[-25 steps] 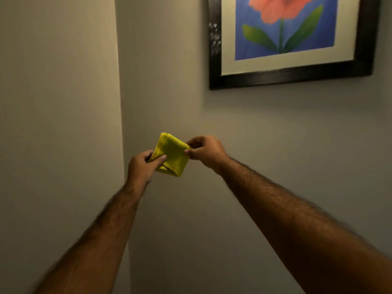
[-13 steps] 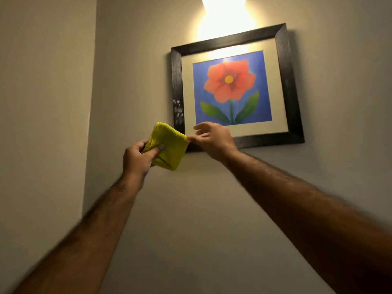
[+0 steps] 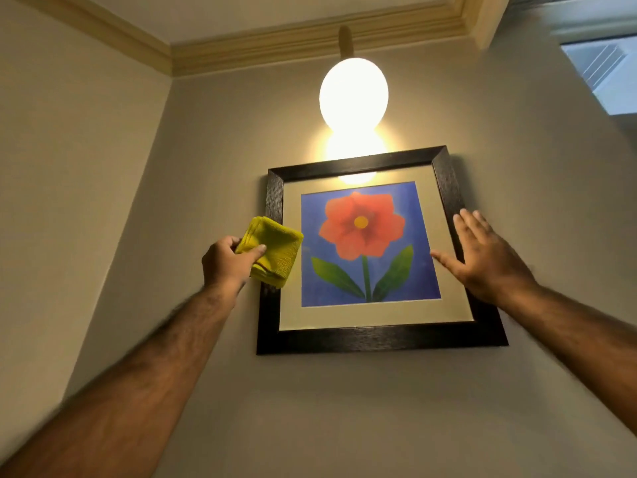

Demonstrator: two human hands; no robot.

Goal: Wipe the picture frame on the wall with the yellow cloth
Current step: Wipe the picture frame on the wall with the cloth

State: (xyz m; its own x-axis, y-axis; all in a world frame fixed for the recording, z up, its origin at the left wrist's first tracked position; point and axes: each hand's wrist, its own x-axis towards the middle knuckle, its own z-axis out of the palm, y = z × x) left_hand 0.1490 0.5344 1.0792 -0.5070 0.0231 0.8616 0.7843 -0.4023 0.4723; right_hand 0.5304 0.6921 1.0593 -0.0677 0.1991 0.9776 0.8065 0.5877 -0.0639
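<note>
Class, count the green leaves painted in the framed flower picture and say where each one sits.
2: one leaf left of the stem, one leaf right of it. Neither is covered.

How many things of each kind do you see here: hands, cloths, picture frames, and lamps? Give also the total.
Hands: 2, left hand and right hand
Cloths: 1, the yellow cloth
Picture frames: 1, the black picture frame
Lamps: 1, the globe lamp
Total: 5
</note>
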